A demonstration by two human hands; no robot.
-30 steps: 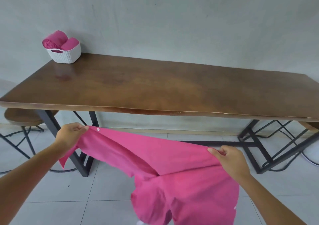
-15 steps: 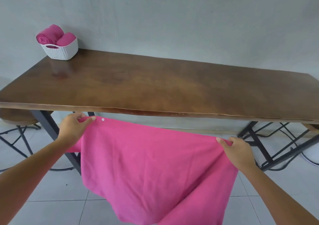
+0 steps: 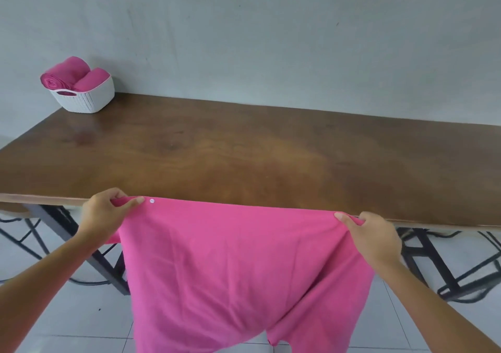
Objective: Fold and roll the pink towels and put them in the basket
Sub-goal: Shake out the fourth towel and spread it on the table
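Observation:
A pink towel hangs spread out in front of the table's near edge, its top edge level with the tabletop. My left hand pinches its top left corner, beside a small white snap. My right hand grips the top right corner. The towel's lower part drops out of view at the bottom. At the table's far left corner stands a white woven basket holding two rolled pink towels.
The long brown wooden table runs along a grey wall. Black metal legs stand beneath it at left and right. A round stool is partly visible under the left end. The floor is pale tile.
Both hands have lifted the towel from below the table up to the tabletop's edge. The towel has opened out flat and hangs straight between them.

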